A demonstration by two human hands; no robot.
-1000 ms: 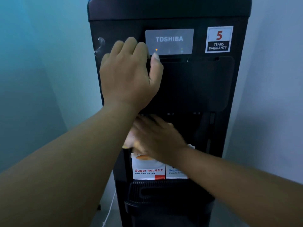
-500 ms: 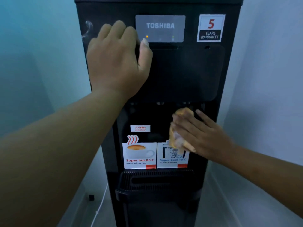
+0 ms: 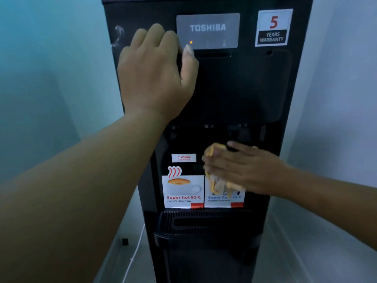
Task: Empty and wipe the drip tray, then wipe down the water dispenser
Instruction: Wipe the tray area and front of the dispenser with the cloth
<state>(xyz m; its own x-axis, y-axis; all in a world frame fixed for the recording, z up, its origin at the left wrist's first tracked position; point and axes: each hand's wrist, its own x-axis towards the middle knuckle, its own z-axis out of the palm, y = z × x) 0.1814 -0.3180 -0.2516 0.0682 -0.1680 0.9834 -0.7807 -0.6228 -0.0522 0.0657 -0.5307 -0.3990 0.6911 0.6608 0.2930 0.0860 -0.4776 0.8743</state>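
Right grip (image 3: 240, 168) has slid left since half a second ago, fingers flat, pressing the yellow cloth (image 3: 213, 151) onto the recess back wall over the Super Cool sticker (image 3: 216, 198). Left grip (image 3: 157, 72) unchanged: fingers curled, braced on the water dispenser (image 3: 244, 88) front; can't tell if it hooks anything. Drip tray (image 3: 204, 221) sits seated below. Reads as the wipe-down stage, recess mid-pass.

Wall (image 3: 51, 78), 9 o'clock: plain, teal-tinted, dimly lit.
Wall (image 3: 344, 88), 3 o'clock: plain, pale grey-white, brighter.
Floor (image 3: 285, 262), 5 to 7 o'clock: pale, smooth.
White cable (image 3: 134, 254), 7 o'clock: trails across the floor.
Small black object (image 3: 124, 241), 7 o'clock: beside the cable, kind unclear.
Light: dim, bluish.
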